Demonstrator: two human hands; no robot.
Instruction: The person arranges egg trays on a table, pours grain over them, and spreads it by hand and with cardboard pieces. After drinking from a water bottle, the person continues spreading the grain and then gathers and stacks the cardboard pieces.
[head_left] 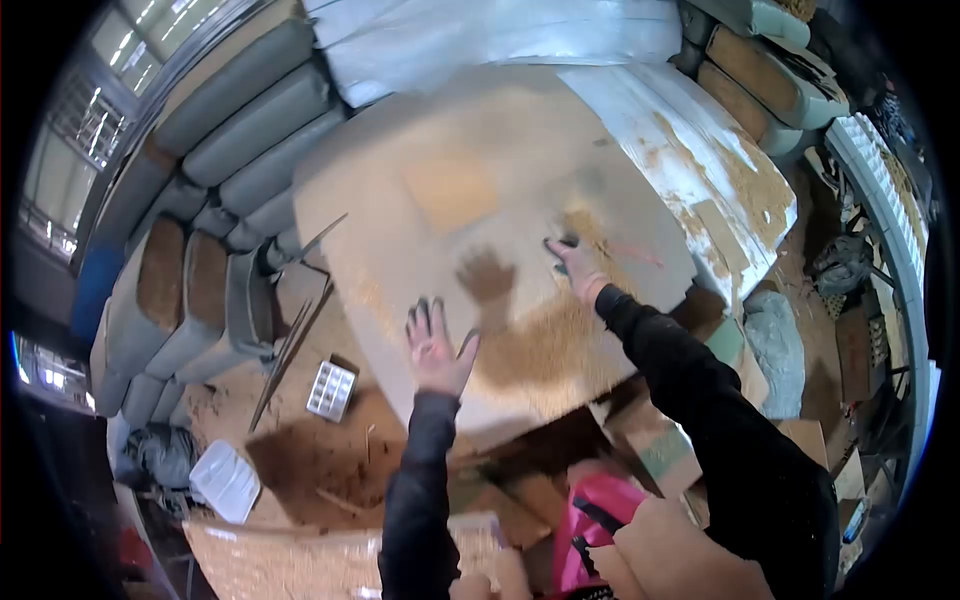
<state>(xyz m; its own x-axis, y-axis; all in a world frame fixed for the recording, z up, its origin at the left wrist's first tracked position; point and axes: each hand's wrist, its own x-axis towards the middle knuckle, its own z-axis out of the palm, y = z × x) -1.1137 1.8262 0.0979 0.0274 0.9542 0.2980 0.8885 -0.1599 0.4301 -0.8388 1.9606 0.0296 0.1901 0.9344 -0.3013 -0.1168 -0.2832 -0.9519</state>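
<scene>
My left hand (440, 350) is raised above the front left part of a large tan board (370, 170), palm showing, with its fingers spread and dark at the tips. It holds nothing. My right hand (578, 270) is over the right half of the board, its fingertips dark and somewhat apart, with nothing visible between them. Just beyond it lies a small heap of yellow-brown crumbs (582, 222). More loose crumbs (550, 350) are spread along the board's front edge between my hands. A blurred, yellowish square patch (452, 190) shows farther back.
Grey-wrapped bags (260, 130) are stacked at the left. A white compartment tray (331, 390) and a white plastic tub (225, 480) sit on the littered floor. Crumb-strewn white sheeting (690, 150) lies right of the board. Cardboard boxes (655, 445) and something pink (600, 515) are near my body.
</scene>
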